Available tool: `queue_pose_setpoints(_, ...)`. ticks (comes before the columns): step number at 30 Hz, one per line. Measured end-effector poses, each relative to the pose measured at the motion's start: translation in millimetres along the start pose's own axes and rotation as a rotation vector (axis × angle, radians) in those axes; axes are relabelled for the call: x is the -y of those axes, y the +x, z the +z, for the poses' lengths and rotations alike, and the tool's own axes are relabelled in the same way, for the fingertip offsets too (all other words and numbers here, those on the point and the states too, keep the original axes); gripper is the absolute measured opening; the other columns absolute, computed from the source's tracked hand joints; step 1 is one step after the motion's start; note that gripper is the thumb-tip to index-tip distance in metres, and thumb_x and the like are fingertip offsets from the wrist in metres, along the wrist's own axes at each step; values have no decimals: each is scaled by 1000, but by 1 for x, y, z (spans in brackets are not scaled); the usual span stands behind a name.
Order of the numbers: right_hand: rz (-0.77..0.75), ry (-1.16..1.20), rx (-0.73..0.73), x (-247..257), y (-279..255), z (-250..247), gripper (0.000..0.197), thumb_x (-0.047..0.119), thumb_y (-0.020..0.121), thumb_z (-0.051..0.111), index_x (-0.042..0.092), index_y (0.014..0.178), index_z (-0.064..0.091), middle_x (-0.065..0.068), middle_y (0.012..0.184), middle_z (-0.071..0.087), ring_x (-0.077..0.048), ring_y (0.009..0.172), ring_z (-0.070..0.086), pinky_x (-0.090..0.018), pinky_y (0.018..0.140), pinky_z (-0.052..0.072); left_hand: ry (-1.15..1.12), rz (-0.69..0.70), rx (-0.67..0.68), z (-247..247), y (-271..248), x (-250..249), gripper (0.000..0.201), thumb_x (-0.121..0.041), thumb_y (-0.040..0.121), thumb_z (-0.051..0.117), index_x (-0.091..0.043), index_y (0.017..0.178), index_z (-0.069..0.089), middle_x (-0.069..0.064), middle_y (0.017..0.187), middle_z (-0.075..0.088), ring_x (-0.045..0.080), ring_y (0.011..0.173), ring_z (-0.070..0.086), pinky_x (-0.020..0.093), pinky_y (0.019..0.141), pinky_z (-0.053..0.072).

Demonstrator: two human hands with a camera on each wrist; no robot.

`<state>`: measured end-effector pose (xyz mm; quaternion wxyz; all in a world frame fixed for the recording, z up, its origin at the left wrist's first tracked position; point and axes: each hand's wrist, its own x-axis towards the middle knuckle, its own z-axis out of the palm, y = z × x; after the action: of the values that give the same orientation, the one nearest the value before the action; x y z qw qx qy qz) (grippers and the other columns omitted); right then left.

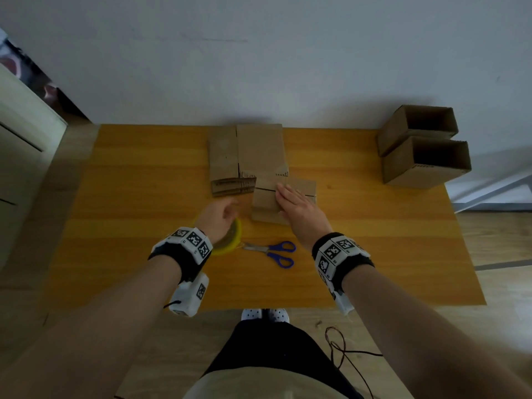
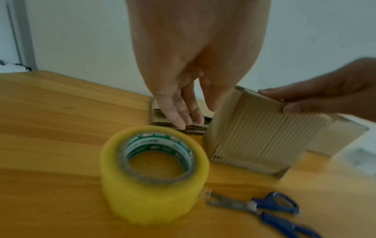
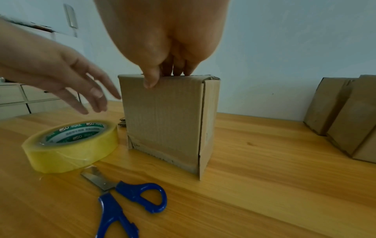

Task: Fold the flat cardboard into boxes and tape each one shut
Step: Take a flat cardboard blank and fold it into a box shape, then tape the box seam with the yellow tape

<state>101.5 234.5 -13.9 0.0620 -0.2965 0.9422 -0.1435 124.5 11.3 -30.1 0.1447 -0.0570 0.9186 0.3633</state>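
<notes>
Head view — our right hand (image 1: 299, 208) presses the folded box (image 1: 266, 210) flat-fingered, left hand (image 1: 218, 216) loose, empty; taping and flat cardboard (image 1: 247, 151) beyond fingertips remain.

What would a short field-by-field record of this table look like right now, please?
In work: box standing upright on the table
Right hand: right hand pressing flat on the box top
Left hand: left hand open, above the tape roll, holding nothing
Tools: scissors lying beside the tape roll
Stock: flat cardboard behind the box
Set aside: two folded boxes at the table's far right corner
</notes>
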Motion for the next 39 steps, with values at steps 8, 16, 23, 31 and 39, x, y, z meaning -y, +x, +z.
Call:
queue_pose_setpoints(8,25,-14,69,3,-3,-9,47,18,105,29,9,150,18,-6,159,13,-17,147,10,-18,111,-3,251,-60,333,8,-21,24,79,-38,77,73,-24,142,32,1,113,55,14,101,53,27,85,46)
queue_pose_setpoints(16,65,25,80,6,-4,-8,47,19,104,32,8,149,22,-6,158,17,-17,147,12,-20,113,1,455,-58,297,21,-32,37,81,-20,89,61,-29,148,6,7,130,56,22,105,61,35,80,55)
queue_pose_setpoints(23,95,48,88,9,-5,-10,47,18,104,31,10,149,23,-4,158,17,-16,147,12,-21,115,4,349,60,282,3,-33,33,67,-10,90,57,-33,144,25,4,134,53,22,116,55,39,89,52)
queue_pose_setpoints(31,132,61,80,13,-4,-10,49,11,103,35,13,150,23,0,158,17,-14,146,14,-25,117,12,100,106,191,-41,-27,1,46,-10,87,61,-20,130,50,4,131,54,21,120,51,29,96,44)
queue_pose_setpoints(39,154,117,112,15,-3,-16,48,14,103,35,15,150,25,2,159,17,-12,146,14,-23,116,13,121,223,112,-90,-11,-58,47,-8,86,64,-15,131,53,5,128,57,19,118,53,21,95,38)
